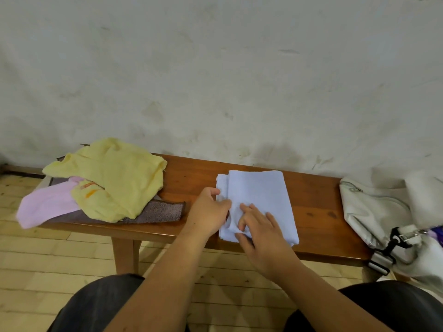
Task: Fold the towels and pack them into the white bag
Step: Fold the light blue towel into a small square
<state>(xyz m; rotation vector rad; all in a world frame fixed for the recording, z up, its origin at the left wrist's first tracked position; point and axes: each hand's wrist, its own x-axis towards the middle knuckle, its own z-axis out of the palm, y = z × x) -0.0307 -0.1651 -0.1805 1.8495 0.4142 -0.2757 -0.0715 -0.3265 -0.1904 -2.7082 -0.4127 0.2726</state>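
Observation:
A pale blue towel point(260, 195), partly folded, lies on the wooden bench point(191, 173) in front of me. My left hand point(208, 212) grips its left edge, fingers curled round the cloth. My right hand point(257, 230) lies on the towel's near part, with fingers bent and the thumb under the near edge, pinching a fold. At the bench's left end sits a loose pile: a yellow towel point(119, 176) on top, a pink towel point(45, 204) and a grey-brown towel point(160, 212) below. The white bag point(374, 212) rests at the right end.
The bag has a black strap clip point(393, 245) hanging off the bench's front edge, and something purple point(435, 234) shows beside it. A stained wall rises right behind the bench. Pale wooden floorboards point(48, 271) lie below, and my knees point(100, 305) are near the bench's front.

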